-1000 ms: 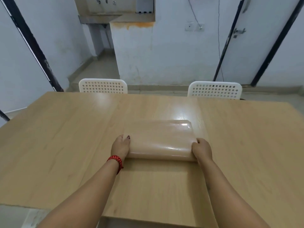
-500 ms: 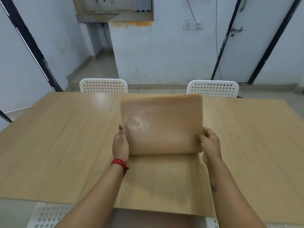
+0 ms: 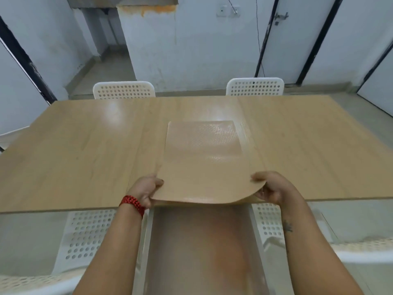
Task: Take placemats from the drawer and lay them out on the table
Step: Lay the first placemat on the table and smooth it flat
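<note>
A tan placemat [image 3: 204,160] lies spread out on the wooden table [image 3: 85,150], its far part flat and its near edge curled up off the table's front edge. My left hand [image 3: 146,191], with a red bracelet at the wrist, pinches the near left corner. My right hand [image 3: 272,187] pinches the near right corner. A semi-transparent sheet [image 3: 202,248] hangs down below the table edge between my forearms. No drawer is in view.
Two white perforated chairs [image 3: 124,90] [image 3: 255,87] stand at the table's far side. Another white perforated chair [image 3: 85,235] is under me at the near side. A white door [image 3: 297,39] and walls lie beyond.
The placemat, folded a second ago and then lifted upright, has been opened out and laid flat on the table. Both hands moved back toward the near table edge.
</note>
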